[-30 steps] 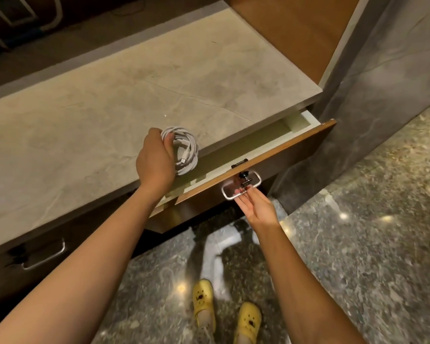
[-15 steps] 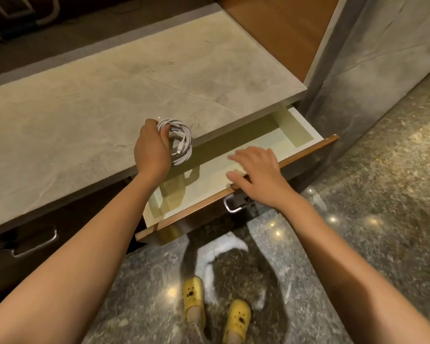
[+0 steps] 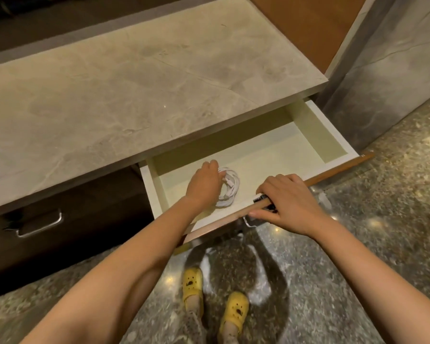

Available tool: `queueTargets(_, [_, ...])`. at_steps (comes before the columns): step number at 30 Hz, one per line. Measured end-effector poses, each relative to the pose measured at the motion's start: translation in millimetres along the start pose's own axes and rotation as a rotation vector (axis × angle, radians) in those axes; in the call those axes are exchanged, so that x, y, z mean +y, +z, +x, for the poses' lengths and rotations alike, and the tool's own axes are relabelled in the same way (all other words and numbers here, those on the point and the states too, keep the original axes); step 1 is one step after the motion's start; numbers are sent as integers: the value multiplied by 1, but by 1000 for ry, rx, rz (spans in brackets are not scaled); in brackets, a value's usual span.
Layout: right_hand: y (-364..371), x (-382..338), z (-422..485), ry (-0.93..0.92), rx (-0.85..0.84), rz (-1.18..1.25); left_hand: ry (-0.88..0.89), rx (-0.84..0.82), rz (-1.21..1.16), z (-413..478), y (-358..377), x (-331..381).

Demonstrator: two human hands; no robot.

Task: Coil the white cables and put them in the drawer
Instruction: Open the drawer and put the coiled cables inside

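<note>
- The desk point(image 3: 134, 83) has a pale stone-look top. Two drawers show beneath it: one pulled out, and one dark closed drawer point(image 3: 85, 214) to the left.
- The speckled floor point(image 3: 358, 244) lies below, shiny with light spots.
- The open drawer point(image 3: 333, 135) stands farther out from under the desk than half a second ago, with more of its cream inside showing. It holds a single thing, the coil.
- The left grip point(image 3: 204, 184), which held the coil up at the desk's edge before, is now down inside the drawer. Its fingers are curled round the coil's left side.
- The right grip point(image 3: 288, 202) lay flatter over the drawer front earlier. Now it is clenched on the front panel's top edge, fingers inside and thumb along the outer face.
- Two yellow shoes point(image 3: 193, 284) stand on the floor below the drawer.
- One coil of white cable point(image 3: 230, 187) rests on the drawer's bottom, left of the middle, near the front panel.
- Two metal handles: one point(image 3: 252, 223) partly hidden under the right grip, one point(image 3: 39, 225) on the closed drawer.
</note>
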State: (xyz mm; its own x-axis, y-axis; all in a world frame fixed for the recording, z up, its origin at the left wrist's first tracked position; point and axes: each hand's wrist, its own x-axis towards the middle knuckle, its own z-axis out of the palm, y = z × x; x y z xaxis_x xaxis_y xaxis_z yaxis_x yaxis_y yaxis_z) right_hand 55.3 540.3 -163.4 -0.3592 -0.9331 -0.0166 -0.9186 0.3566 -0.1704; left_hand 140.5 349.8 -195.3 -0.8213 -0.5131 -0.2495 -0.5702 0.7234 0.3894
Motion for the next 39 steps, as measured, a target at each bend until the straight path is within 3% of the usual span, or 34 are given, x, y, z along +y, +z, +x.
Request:
queueTargets(9, [6, -3, -7, 8, 68, -17, -185, -252, 198, -2, -5, 1])
queueTargets(11, [4, -3, -2, 10, 81, -19, -139, -203, 101, -23, -26, 4])
queueTargets(15, [2, 1, 17, -1, 76, -12, 116, -87, -54, -92, -33, 23])
queueTargets(19, [1, 3, 51, 13, 49, 42, 222, 55, 72, -88, -11, 11])
queueTargets(21, [1, 0, 61, 103, 144, 287, 185, 76, 51, -74, -18, 5])
queueTargets(22, [1, -5, 61, 199, 306, 477, 167, 72, 49, -67, -22, 3])
queueTargets(24, [11, -25, 51, 533, 693, 758, 161, 107, 60, -57, -23, 0])
queueTargets(25, [20, -37, 47, 756, 819, 853, 171, 127, 76, -53, -26, -1])
queueTargets(26, [32, -45, 45, 966, 839, 968, 179, 133, 87, -50, -27, -2])
queueTargets(28, [56, -57, 53, 1253, 623, 1390, 197, 125, 97, -46, -29, -5])
queueTargets(29, [64, -60, 60, 1302, 508, 1631, 202, 116, 96, -44, -29, -7])
queueTargets(31, [66, -59, 75, 1342, 456, 1932, 222, 109, 71, -40, -30, -11])
queueTargets(35, [66, -54, 89, 1331, 452, 2066, 384, 117, -117, -32, -56, -18])
queueTargets(37, [66, -50, 95, 1298, 419, 2116, 432, 213, -15, -13, -82, -29])
queueTargets(39, [68, -47, 101, 1262, 424, 2160, 289, 225, 170, 13, -109, -46])
